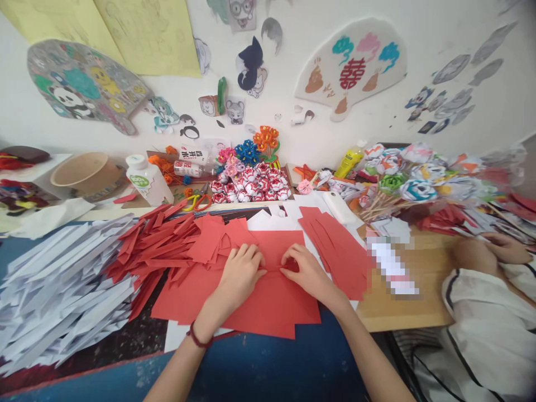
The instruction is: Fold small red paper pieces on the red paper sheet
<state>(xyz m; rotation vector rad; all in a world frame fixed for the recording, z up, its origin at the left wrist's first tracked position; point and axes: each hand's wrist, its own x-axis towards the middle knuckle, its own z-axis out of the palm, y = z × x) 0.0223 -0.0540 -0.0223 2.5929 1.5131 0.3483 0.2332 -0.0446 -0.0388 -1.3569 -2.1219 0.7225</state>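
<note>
While flat rectangular red sheets (272, 310) overlap beneath, left hand (243, 270) and right hand (305, 271) pinch creased paper (273, 269).

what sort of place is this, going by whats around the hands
Probably a paper-craft workspace: there are red paper sheets, a heap of white paper strips, and a cluster of red-and-white flowers that look handmade.

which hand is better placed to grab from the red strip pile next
Likely the left hand: it is closer to the red strip pile, which lies on its side. The right hand is farther across the red sheets.
</note>
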